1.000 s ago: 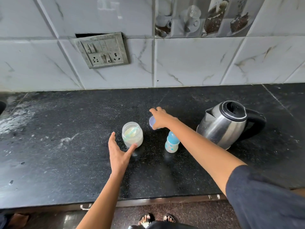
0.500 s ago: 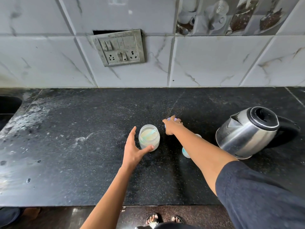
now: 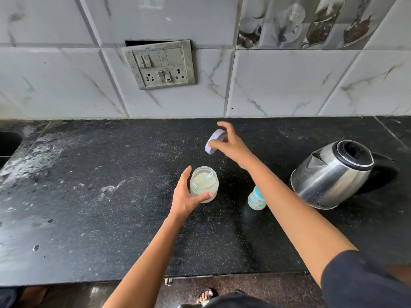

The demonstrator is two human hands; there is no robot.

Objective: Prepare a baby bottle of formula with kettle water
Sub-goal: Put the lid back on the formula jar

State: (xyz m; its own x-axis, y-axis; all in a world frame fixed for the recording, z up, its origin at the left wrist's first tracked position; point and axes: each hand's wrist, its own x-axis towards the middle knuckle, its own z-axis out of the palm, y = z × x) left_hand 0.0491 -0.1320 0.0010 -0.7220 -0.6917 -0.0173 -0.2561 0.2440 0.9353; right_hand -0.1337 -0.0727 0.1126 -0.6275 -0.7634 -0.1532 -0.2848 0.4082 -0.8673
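Observation:
An open jar of pale formula powder (image 3: 204, 184) with a light blue scoop in it stands mid-counter. My left hand (image 3: 185, 197) holds the jar from its left, thumb across its front. My right hand (image 3: 231, 145) pinches a lilac lid (image 3: 215, 141), tilted and lifted above the counter behind the jar. A small baby bottle (image 3: 256, 199) with a blue collar stands to the jar's right, partly hidden by my right forearm. The steel kettle (image 3: 331, 175), black-lidded, sits at the right.
The black granite counter (image 3: 100, 214) has white dusty smears on its left part. A sink edge (image 3: 9, 143) shows at the far left. A switch and socket panel (image 3: 161, 64) is on the tiled wall. The counter's front edge runs below, with my feet beyond.
My right hand has lifted the lilac lid off the counter, up and back. My left hand has closed in on the jar and now holds it. The view has shifted left.

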